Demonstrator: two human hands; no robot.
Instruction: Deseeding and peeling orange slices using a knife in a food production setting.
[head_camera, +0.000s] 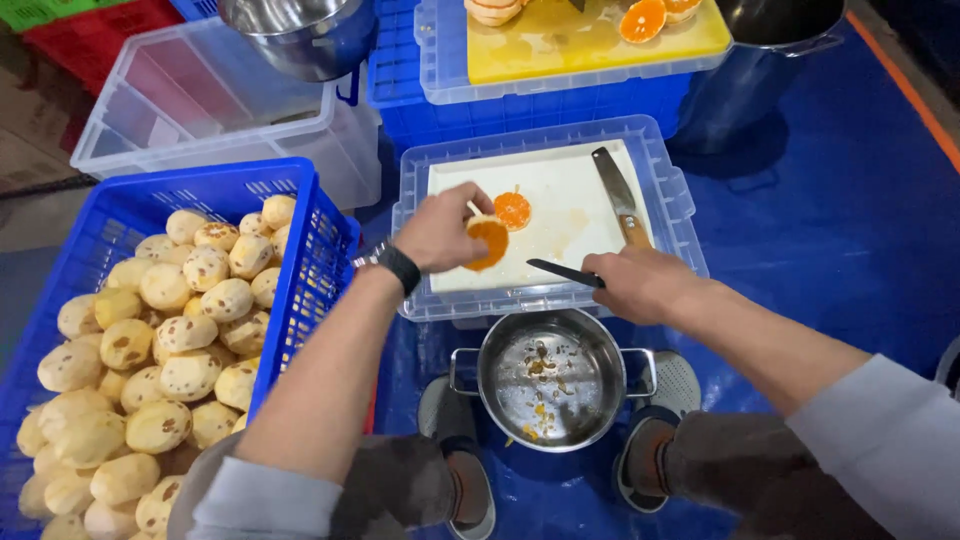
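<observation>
My left hand (440, 228), with a dark watch at the wrist, holds a cut orange half (487, 241) over the white cutting board (575, 225). A second orange half (513, 210) lies cut side up on the board just beyond it. My right hand (635, 283) grips a small black-bladed knife (560, 271) at the board's near edge, its tip pointing toward the held half. A larger knife with a wooden handle (620, 195) rests on the board's right side. The board sits on an upturned clear plastic bin (680, 200).
A steel pot (551, 378) with seeds and scraps stands between my feet. At left a blue crate (300, 240) is full of peeled pale oranges (160, 350). Behind are a clear tub (200, 110), a metal bowl (300, 35), a yellow board (590, 40) with orange halves and a dark pot (770, 50).
</observation>
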